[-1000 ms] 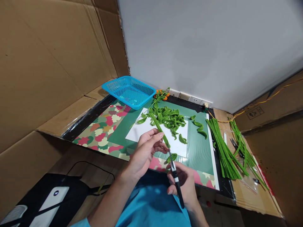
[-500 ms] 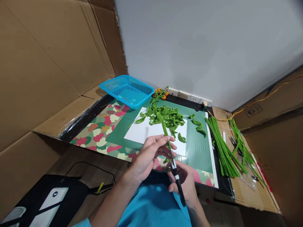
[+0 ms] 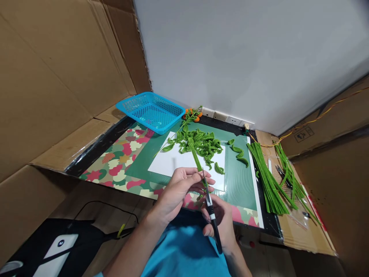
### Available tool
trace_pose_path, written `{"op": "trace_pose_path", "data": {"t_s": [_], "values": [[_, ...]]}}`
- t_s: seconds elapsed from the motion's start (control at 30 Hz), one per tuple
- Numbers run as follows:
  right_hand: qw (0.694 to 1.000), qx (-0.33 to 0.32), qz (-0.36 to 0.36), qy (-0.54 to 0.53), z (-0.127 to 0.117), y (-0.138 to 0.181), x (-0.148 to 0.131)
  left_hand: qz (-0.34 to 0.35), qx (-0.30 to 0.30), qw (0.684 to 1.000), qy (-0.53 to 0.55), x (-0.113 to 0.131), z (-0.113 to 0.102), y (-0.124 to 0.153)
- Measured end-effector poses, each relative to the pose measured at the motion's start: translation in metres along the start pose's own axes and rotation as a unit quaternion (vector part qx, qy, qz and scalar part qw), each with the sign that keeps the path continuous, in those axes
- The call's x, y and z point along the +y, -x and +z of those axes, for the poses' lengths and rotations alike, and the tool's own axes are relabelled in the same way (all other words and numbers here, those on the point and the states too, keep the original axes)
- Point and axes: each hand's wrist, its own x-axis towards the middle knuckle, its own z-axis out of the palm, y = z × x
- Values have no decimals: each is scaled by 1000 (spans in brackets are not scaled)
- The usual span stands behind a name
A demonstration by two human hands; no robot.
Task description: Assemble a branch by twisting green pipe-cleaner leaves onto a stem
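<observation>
Between the thumb and fingers of my left hand [image 3: 180,190] is a green fuzzy pipe-cleaner strip [image 3: 195,154], its looped far end pointing toward the wall. My right hand [image 3: 220,219] grips black-handled scissors [image 3: 212,217], whose blades point up and away and reach the strip by my left fingertips. The blades look nearly closed there; whether the strip lies between them I cannot tell. Beyond my hands, a heap of curled green pipe-cleaner leaves [image 3: 201,140] covers part of a white sheet [image 3: 161,165]. One single leaf [image 3: 219,168] lies closer, at the sheet's right side.
A blue plastic basket [image 3: 152,111] stands at the back left, beside orange flowers [image 3: 192,114]. Several leaves [image 3: 239,154] lie on the green mat [image 3: 242,192]. Right of it are long green pipe cleaners [image 3: 269,184] and black-handled pliers [image 3: 284,177]. Cardboard walls [image 3: 57,77] flank the table.
The whole view has shifted slightly to the left. My hands keep nearly the same pose, with the strip and the scissors still held.
</observation>
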Motion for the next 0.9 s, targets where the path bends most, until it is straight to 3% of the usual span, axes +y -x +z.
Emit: {"op": "trace_pose_path", "data": {"t_s": [0.27,0.53,0.9], "values": [[1000,-25,-7,-15,-3,-1,1,-32,-17,999,-39,-5,2,-4],[999,-23,-12,-20,-2,-1,1,-47,13,998,-42,-8,4,-6],[999,5,-40,-24,7,-9,-1,-16,-14,999,-35,-7,-2,-7]]}}
